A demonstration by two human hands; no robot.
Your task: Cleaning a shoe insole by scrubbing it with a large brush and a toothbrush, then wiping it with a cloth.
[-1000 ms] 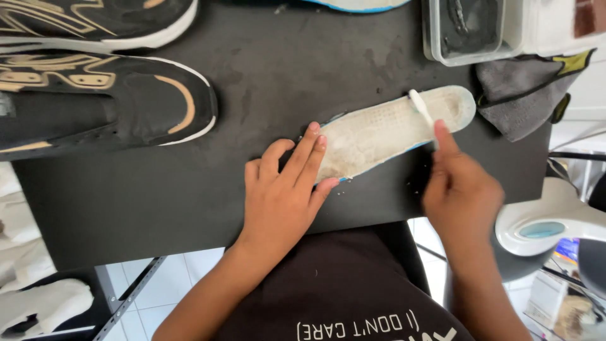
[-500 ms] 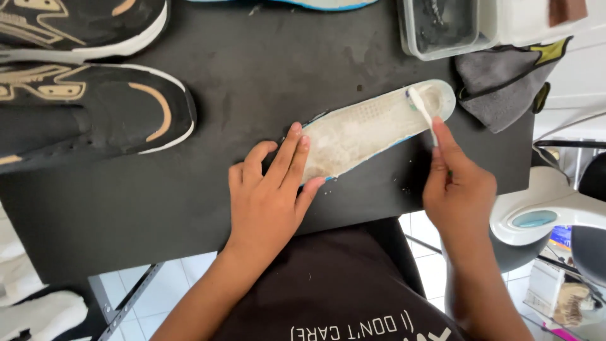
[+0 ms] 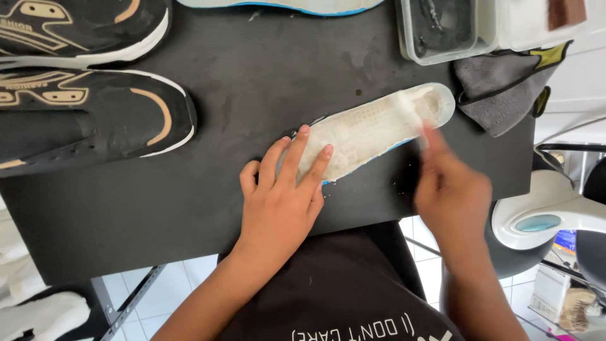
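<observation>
**Brush stroke moves up the insole**

The left hand [image 3: 282, 203] lies flat with its fingers spread, pressing down on the near end of the insole [image 3: 372, 128] and pinning it to the counter [image 3: 252, 76]. The right hand [image 3: 451, 192] is closed around a small white brush [image 3: 409, 110] and is blurred with motion. Half a second ago the brush head sat at the far, rounded end of the insole; now it lies a little further in toward the middle, so the scrubbing runs back and forth along the pale, soapy surface. The left hand has also crept slightly further onto the insole (a firmer hold, by the look of it).

The insole lies slantwise across the counter, blue edge just showing underneath, one end under the left fingers, the other near a grey cloth [image 3: 499, 88]. Small crumbs of dirt dot the counter just beside the right hand. Beyond the cloth stands a clear tub [image 3: 442, 28] with dark contents. Two black shoes [image 3: 88, 113] with gold trim sit well apart on the left, and a second insole [image 3: 278, 5] peeks in at the top edge.
</observation>
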